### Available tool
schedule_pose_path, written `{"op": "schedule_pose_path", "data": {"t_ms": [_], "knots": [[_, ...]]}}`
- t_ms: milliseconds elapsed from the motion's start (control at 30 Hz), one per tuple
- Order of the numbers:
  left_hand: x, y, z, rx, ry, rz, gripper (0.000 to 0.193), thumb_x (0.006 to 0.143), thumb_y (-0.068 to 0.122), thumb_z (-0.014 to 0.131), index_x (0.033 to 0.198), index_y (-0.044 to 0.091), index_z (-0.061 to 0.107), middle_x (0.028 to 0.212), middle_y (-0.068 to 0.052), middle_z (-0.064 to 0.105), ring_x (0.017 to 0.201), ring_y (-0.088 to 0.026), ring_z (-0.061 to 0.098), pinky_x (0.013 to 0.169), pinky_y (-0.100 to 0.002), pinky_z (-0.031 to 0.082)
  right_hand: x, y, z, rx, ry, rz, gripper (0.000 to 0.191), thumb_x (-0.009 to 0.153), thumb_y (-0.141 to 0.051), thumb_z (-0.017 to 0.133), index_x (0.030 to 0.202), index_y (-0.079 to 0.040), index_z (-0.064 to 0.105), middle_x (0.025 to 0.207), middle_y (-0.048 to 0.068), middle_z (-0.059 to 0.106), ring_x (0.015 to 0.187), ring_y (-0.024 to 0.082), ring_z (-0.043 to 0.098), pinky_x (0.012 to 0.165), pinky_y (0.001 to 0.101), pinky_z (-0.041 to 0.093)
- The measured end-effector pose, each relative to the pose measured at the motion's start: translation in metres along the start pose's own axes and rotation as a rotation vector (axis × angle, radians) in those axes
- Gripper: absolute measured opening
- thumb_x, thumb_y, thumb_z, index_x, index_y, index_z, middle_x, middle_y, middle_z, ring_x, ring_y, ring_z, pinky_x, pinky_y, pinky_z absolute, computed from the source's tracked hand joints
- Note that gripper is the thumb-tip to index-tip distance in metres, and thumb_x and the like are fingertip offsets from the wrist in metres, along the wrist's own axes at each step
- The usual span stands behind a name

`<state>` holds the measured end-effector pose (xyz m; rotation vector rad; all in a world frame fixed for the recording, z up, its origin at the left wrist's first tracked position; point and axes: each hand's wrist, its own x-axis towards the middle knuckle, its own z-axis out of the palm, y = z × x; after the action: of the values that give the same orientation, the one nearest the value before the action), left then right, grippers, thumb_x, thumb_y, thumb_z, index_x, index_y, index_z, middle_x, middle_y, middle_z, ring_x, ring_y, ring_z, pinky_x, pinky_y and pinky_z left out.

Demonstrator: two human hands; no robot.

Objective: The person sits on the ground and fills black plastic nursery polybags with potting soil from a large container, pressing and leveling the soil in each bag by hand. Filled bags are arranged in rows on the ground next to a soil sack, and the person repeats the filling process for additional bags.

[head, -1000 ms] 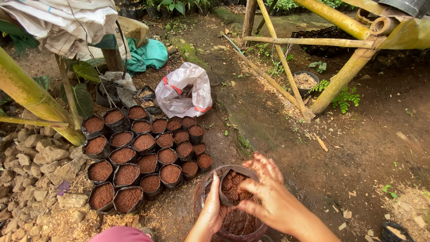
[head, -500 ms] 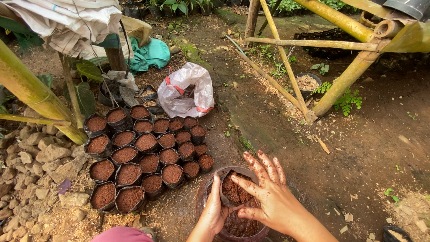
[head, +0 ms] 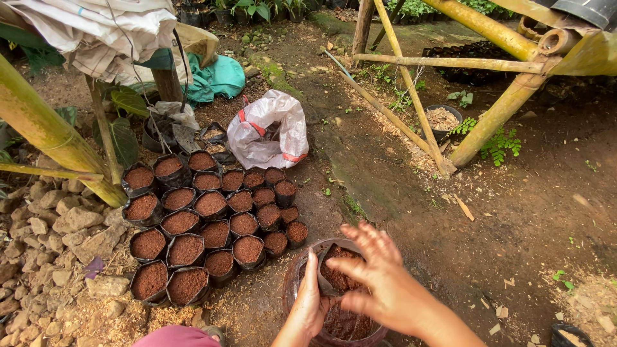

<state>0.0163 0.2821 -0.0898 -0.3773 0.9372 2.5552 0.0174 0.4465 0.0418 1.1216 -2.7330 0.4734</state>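
Note:
A small black grow bag (head: 335,270) filled with reddish-brown soil sits inside a round clear tub (head: 302,273) of the same soil, low in the view. My left hand (head: 310,302) grips the bag's near side. My right hand (head: 379,279) lies over the bag's top with fingers spread, pressing on the soil. Left of the tub, several filled black grow bags (head: 212,225) stand packed in rows on the ground.
A white plastic sack (head: 273,132) lies behind the rows. Thick bamboo poles (head: 48,132) rise at the left beside a rock pile (head: 61,225). A bamboo frame (head: 495,115) stands at the right, with a black pot (head: 442,119) under it. A green cloth (head: 218,77) lies farther back.
My hands have stayed on the bag in the tub; my right hand's fingers shifted slightly over the soil. The view has tilted a little.

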Motion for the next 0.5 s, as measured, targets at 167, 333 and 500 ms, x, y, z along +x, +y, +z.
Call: {"op": "schedule_pose_path", "data": {"t_ms": [167,333,500], "knots": [[0.0,0.0,0.003,-0.093,-0.033,0.112,0.078,0.092,0.068,0.042,0.143,0.009,0.051,0.136,-0.016,0.068,0.12,-0.026,0.07,0.096,-0.042,0.061,0.001,0.029,-0.011,0.101,0.093,0.475,0.039,0.09,-0.036,0.067,0.112,-0.005,0.07,0.121,0.018,0.068,0.123,0.035,0.058,0.104,0.0442,0.046],[0.006,-0.012,-0.001,-0.048,0.087,0.082,0.077,0.09,0.066,0.045,0.147,0.013,0.05,0.138,-0.01,0.068,0.122,-0.022,0.068,0.101,-0.042,0.054,0.001,0.034,0.002,0.123,-0.079,0.576,0.03,0.088,-0.035,0.068,0.097,-0.006,0.071,0.108,0.013,0.07,0.115,0.031,0.061,0.101,0.0423,0.048],[0.012,-0.027,-0.007,-0.012,0.043,0.057,0.083,0.088,0.072,0.042,0.148,0.015,0.04,0.138,-0.013,0.067,0.121,-0.026,0.07,0.103,-0.044,0.056,-0.001,0.044,0.012,0.054,-0.041,0.516,0.025,0.088,-0.029,0.068,0.099,-0.006,0.069,0.114,0.013,0.067,0.12,0.034,0.057,0.102,0.0462,0.045]]}}
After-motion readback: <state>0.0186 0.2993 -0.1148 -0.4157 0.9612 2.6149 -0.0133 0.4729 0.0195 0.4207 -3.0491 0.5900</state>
